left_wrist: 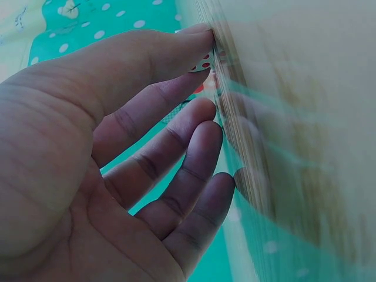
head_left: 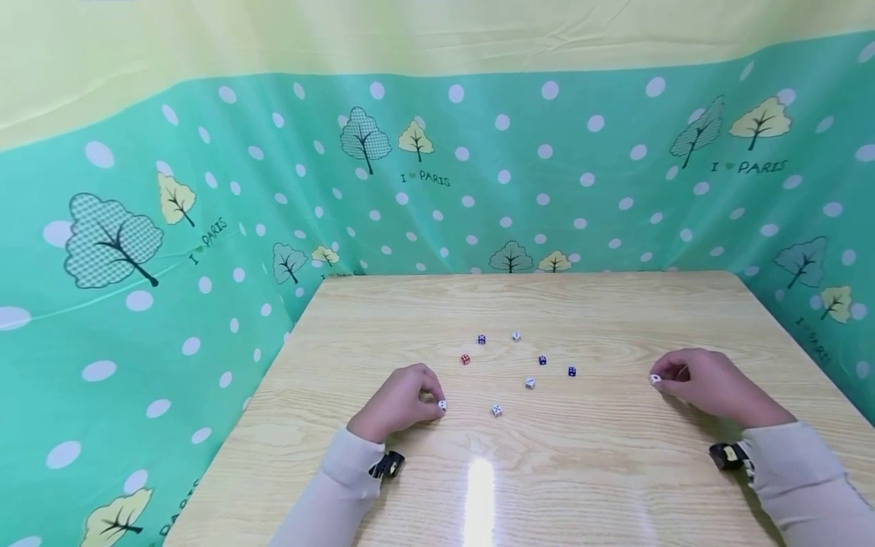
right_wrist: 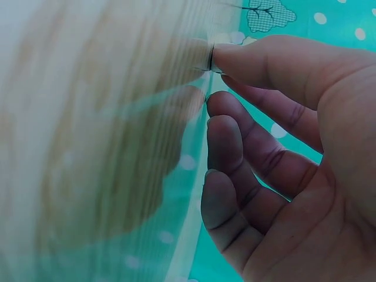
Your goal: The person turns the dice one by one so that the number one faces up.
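Observation:
Between thumb and forefinger my left hand [head_left: 403, 399] pinches a white die [head_left: 442, 406] low over the tabletop, left of the scattered dice. In the left wrist view red pips show on that white die [left_wrist: 203, 62], and the other fingers curve loosely near the wood. Farther right, my right hand [head_left: 704, 381] pinches another white die [head_left: 655, 379] at its fingertips, close to the table surface. The thumb mostly hides this die in the right wrist view. Nearest the left hand's die lie a white die [head_left: 497, 410] and a red die [head_left: 465, 359].
Between the hands several more dice lie on the wooden table [head_left: 581, 471]: dark blue ones [head_left: 481, 339], [head_left: 543, 360], [head_left: 572, 371] and white ones [head_left: 516, 336], [head_left: 530, 384]. A green dotted curtain [head_left: 437, 205] hangs along the back and sides.

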`<state>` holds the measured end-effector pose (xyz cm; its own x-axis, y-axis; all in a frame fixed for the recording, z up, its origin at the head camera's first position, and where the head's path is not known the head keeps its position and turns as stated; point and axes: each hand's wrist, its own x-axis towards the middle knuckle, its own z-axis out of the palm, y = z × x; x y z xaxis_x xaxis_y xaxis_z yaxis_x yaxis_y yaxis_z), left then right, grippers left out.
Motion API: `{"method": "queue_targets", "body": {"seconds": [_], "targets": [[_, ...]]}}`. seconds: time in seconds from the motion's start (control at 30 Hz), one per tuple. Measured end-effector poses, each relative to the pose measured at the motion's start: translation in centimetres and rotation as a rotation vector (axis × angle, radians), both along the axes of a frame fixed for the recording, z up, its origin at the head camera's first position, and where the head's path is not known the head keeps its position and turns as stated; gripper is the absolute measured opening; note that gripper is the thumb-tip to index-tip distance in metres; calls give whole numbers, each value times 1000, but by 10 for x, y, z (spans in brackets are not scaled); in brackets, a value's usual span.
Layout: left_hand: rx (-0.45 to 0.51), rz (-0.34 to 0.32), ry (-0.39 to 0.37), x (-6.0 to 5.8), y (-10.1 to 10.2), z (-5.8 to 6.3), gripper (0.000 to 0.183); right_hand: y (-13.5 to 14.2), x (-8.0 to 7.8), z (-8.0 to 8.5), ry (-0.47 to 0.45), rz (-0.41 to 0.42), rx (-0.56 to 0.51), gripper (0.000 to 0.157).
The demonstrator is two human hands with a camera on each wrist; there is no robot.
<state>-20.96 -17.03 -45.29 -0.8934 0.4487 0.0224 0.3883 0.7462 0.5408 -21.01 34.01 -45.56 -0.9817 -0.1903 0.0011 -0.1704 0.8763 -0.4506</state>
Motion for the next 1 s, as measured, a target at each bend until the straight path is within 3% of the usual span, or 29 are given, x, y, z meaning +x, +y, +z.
{"method": "queue_targets", "body": {"seconds": [0.2, 0.43, 0.7, 1.0], "targets": [[-2, 3, 0, -1, 0, 0, 9, -2, 0, 1, -4, -2, -10, 13], [-3, 8, 0, -1, 0, -1, 10, -12, 1, 10, 42, 12, 8, 28], [4, 3, 2, 0, 0, 0, 11, -47, -2, 27, 117, 120, 29, 21], [-1, 6, 6, 0, 0, 0, 10, -85, -18, 24, 118, 190, 23, 19]]}}
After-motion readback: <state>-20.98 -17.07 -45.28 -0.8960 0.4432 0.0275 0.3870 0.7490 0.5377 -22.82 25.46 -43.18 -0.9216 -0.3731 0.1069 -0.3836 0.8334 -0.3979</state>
